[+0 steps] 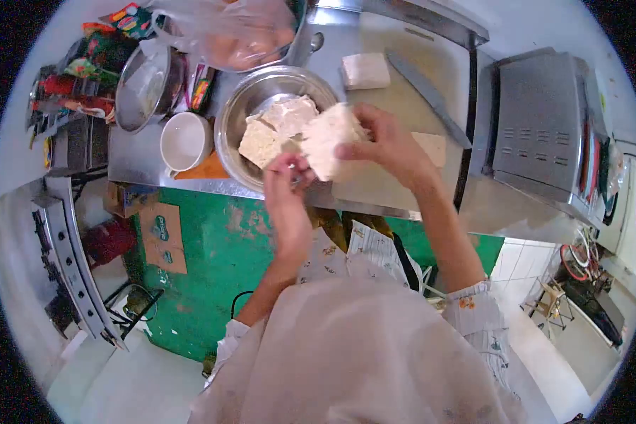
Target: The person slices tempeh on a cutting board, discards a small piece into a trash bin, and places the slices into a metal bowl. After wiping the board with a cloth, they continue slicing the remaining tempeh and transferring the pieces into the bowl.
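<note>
Over the right side of a metal bowl (227, 116), my right hand (385, 145) grips a thick white slab (328, 141) with a rough, crumbly face, the thumb laid across it. My left hand (290, 180) is at the slab's lower left corner, fingertips pinched together; I cannot tell what they hold. More rough white pieces (260, 141) lie in the bowl below. On the cutting board (417, 85) to the right are a smooth white block (366, 71), a large knife (429, 97) and a flat white slice (431, 148) partly behind my right wrist.
Left of the bowl stand a white mug (185, 141) and a metal pot (148, 88), with colourful packets (85, 85) beyond. A bowl under a plastic bag (226, 28) and a spoon (317, 42) are at the back. A metal appliance (544, 120) stands at right.
</note>
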The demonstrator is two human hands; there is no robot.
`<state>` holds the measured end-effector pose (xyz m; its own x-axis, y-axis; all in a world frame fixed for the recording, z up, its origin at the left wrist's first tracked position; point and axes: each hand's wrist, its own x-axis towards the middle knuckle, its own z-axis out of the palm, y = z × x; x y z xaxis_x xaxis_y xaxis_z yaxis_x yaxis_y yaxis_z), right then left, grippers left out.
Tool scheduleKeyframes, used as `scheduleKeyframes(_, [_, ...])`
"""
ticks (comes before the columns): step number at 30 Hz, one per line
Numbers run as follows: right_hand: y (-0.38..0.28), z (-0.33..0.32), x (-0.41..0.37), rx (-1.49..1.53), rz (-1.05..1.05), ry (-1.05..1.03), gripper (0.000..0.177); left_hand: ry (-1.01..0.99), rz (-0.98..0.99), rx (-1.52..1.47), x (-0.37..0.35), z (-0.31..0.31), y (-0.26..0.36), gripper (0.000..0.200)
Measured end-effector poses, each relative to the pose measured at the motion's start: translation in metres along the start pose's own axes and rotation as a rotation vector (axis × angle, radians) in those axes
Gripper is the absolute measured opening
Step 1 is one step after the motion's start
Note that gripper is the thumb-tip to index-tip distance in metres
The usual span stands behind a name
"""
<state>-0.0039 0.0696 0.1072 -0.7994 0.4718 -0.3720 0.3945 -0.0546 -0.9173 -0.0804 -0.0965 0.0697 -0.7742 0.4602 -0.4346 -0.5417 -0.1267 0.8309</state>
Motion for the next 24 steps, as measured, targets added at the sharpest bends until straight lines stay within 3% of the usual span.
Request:
scheduleKeyframes(7, [0.031, 0.079, 0.081, 0.013, -0.136, -0.193, 0.046, 0.112, 0.090, 0.142, 0.065, -0.044, 0.041, 0.032])
scheduleKeyframes(9, [0.029, 0.092, 0.080, -0.072, -0.102, -0.159, 0.047, 0.107, 0.154, 0.185, 0.070, -0.053, 0.041, 0.033])
scheduleKeyframes(11, [0.010, 0.099, 0.067, -0.466, -0.122, 0.017, 0.043, 0.130, 0.260, 0.348, 0.071, -0.055, 0.042, 0.031])
scheduleKeyframes(13, [0.005, 0.108, 0.064, -0.475, -0.055, -0.007, 0.039, 0.120, 0.290, 0.384, 0.067, -0.054, 0.040, 0.029])
scheduleKeyframes(15, [0.009, 0.114, 0.061, -0.729, -0.222, 0.210, 0.037, 0.103, 0.320, 0.422, 0.065, -0.053, 0.039, 0.028])
scheduleKeyframes(16, [0.010, 0.113, 0.058, -0.730, -0.216, 0.216, 0.037, 0.093, 0.338, 0.470, 0.064, -0.053, 0.037, 0.027])
scheduleKeyframes(18, [0.009, 0.104, 0.049, -0.765, -0.396, 0.400, 0.034, 0.070, 0.350, 0.512, 0.063, -0.050, 0.035, 0.026])
scheduleKeyframes(21, [0.014, 0.067, 0.025, -0.632, -0.412, 0.434, 0.028, 0.071, 0.395, 0.539, 0.058, -0.042, 0.036, 0.025])
scheduleKeyframes(24, [0.050, 0.000, 0.001, -0.718, -0.352, 0.523, 0.020, 0.044, 0.512, 0.565, 0.050, -0.032, 0.039, 0.024])
